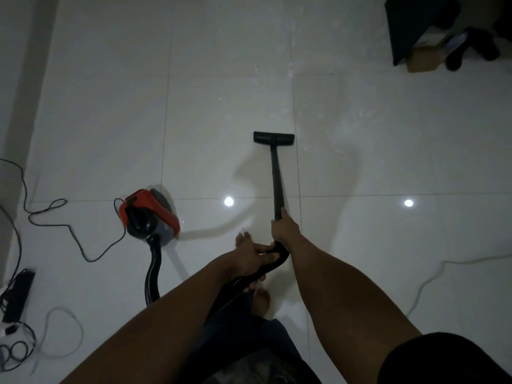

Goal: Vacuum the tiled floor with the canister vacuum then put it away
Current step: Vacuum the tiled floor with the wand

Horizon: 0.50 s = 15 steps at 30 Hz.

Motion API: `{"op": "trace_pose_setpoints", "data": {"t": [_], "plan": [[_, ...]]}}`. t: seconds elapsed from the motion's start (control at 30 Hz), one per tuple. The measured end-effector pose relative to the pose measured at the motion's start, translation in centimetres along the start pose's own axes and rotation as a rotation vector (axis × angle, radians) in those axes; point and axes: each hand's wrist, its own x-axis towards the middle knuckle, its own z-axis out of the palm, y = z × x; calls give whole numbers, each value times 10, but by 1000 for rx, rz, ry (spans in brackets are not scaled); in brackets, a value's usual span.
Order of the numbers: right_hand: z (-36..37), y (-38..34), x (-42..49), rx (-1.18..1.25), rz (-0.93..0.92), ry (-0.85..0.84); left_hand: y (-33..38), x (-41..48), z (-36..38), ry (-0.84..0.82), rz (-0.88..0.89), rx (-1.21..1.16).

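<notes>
Black plastic fills both fists: the right hand [284, 230] is wrapped round the near end of the straight wand [277, 176], and the left hand [248, 259] curls its fingers round the bent handle [280, 256] just behind it, the two hands nearly touching. From the handle the ribbed hose [153, 270] drops under the left forearm, where part of it is hidden. It reappears on the left and curves up into the canister vacuum [151, 214], a rounded red and grey shell with a black carrying grip, standing on the floor well apart from the wand. At the wand's far end the flat rectangular floor head [273, 138] lies on the glossy tiled floor [388, 134], just beside a grout line. Pale specks or smears beyond it are hard to make out. Bare feet [243, 239] show partly behind the left wrist. A thin black power cord [69, 227] loops from the canister towards the left edge, near a dark power strip [19, 295] and tangled cables cut off by the frame. A white cable [432, 274] trails on the right. Top right, dark furniture [415, 23] is cropped, with a cardboard box [421, 60] beneath.
</notes>
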Motion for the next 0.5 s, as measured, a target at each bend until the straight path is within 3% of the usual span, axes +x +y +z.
{"op": "trace_pose_setpoints", "data": {"t": [0.13, 0.5], "plan": [[-22, -35, 25, -92, -33, 10, 28, 16, -32, -15, 9, -53], [-71, -139, 88, -46, -9, -6, 111, 41, -125, -17, 15, -99]]}}
